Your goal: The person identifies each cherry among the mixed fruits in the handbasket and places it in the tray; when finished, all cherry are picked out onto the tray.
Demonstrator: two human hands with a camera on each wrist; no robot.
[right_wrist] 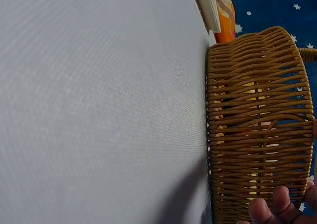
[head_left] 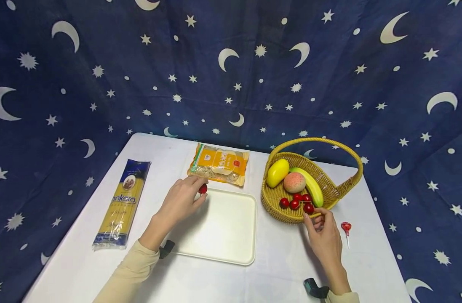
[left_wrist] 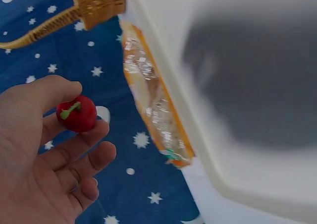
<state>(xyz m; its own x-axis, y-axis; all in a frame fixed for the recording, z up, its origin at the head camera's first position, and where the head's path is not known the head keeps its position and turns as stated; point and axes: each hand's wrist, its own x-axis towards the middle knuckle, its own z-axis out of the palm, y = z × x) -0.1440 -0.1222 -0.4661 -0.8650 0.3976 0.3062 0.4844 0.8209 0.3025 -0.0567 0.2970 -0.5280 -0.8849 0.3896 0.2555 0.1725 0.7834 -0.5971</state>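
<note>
In the head view my left hand (head_left: pixel 181 200) is above the left far corner of a cream tray (head_left: pixel 223 227). Its thumb and fingers pinch a small red toy fruit (left_wrist: pixel 78 114), whose green stem shows in the left wrist view. My right hand (head_left: pixel 324 235) is at the front rim of a wicker basket (head_left: pixel 278 213). Its thumb and index finger are beside a red cherry (head_left: pixel 308 208); whether they pinch the cherry or the rim I cannot tell. Other curled fingers (right_wrist: pixel 281 199) lie outside the basket wall. In the basket are several cherries (head_left: pixel 294 204), a peach (head_left: pixel 294 182), a banana (head_left: pixel 312 188) and a yellow mango-like fruit (head_left: pixel 278 173).
An orange food bag (head_left: pixel 219 163) lies behind the tray. To the left lies a spaghetti pack (head_left: pixel 122 206). A red lollipop (head_left: pixel 346 229) is to the right of my right hand. Over the basket arches its tall handle (head_left: pixel 318 139). A star-patterned cloth (head_left: pixel 253 75) hangs behind the white table (head_left: pixel 276 269).
</note>
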